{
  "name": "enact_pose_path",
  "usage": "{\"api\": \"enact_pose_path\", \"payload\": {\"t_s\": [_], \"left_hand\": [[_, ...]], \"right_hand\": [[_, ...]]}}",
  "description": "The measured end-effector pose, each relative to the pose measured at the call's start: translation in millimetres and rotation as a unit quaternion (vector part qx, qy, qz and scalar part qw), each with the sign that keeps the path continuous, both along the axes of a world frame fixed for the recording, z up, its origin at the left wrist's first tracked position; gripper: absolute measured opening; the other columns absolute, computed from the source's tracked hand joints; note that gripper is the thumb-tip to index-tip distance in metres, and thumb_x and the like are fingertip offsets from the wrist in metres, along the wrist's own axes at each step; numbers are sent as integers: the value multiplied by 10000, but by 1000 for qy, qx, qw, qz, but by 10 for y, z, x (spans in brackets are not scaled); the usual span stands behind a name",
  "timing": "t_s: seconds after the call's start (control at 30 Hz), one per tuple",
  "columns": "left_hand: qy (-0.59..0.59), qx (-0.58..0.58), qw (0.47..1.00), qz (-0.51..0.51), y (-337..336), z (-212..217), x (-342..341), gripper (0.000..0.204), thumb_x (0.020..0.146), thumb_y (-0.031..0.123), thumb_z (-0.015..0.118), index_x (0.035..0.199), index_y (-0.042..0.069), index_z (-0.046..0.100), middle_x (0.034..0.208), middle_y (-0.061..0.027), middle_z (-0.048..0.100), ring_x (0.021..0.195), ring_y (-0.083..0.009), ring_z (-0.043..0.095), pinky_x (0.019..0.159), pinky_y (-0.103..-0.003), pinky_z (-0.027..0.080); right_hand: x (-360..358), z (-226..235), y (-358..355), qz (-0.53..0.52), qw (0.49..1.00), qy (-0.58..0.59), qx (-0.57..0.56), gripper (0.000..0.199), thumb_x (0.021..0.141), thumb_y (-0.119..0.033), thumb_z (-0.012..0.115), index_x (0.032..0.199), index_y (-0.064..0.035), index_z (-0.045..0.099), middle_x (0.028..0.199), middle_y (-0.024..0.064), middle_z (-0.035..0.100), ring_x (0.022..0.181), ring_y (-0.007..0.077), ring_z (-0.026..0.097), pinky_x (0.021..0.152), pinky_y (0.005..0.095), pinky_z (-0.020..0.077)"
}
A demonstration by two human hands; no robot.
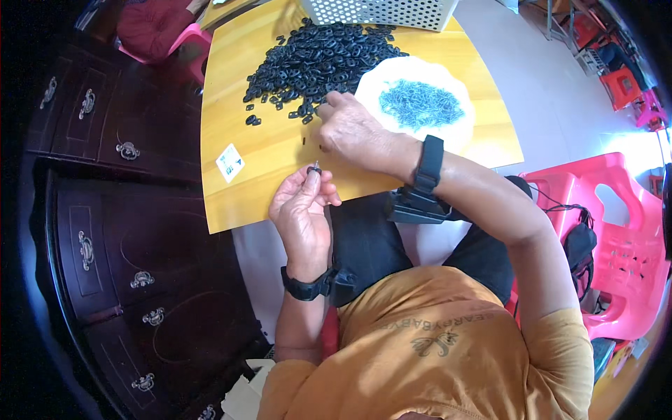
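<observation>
Head view: left hand (302,203) raised just off the near edge of the counter (269,150), fingertips pinched together on a small black part (313,169) with what looks like a thin metal pin poking up from it; too small to be sure. Right hand (353,129) rests palm down on the counter, fingers curled together at the near edge of the pile of black plastic pieces (318,56); cannot tell whether anything is clamped under them. A few loose pieces lie apart from the pile toward the left. White dish (455,129) just right of that hand holds a heap of small dark metal pins (420,103). White perforated basket (381,10) touches the pile's far side. White sticker (229,162) on the bare wood, near the left hand.

Handling, my read: the black part is tiny, light, stiff, likely smooth moulded plastic, so easy to flick away or drop. Best taken by its outer edges between thumb and forefinger tips, as here. Looks flat, matte black, roughly oval with holes, same as the pile.

Off the counter: dark wooden cabinet (126,231) on the left, pink plastic chair (616,238) on the right.
</observation>
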State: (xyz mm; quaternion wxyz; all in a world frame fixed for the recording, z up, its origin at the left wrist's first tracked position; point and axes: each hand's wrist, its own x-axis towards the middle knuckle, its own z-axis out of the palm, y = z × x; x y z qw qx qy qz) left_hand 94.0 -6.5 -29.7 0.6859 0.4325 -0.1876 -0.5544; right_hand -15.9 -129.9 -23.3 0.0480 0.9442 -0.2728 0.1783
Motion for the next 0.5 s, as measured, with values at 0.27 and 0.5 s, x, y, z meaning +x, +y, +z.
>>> {"api": "enact_pose_path", "payload": {"t_s": [0.27, 0.5], "left_hand": [[-15, -15, 1000, 10, -4, -5, 41, 133, 873, 51, 567, 963, -47, 572, 806, -121, 619, 623, -159, 574, 548, -283, 473], [-7, -24, 1000, -10, 2, 90, -77, 129, 878, 53, 561, 964, -43, 573, 815, -125, 619, 629, -156, 576, 542, -282, 472]], "right_hand": [[-54, -62, 78, 38, 996, -74, -42, 113, 630, -168, 618, 689, -72, 623, 696, 75, 538, 771, 244, 494, 644, 361, 415], [-388, 155, 330, -33, 779, -371, 504, 115, 788, -21, 650, 901, 0, 647, 790, 34, 636, 772, 91, 583, 717, 231, 471]]}}
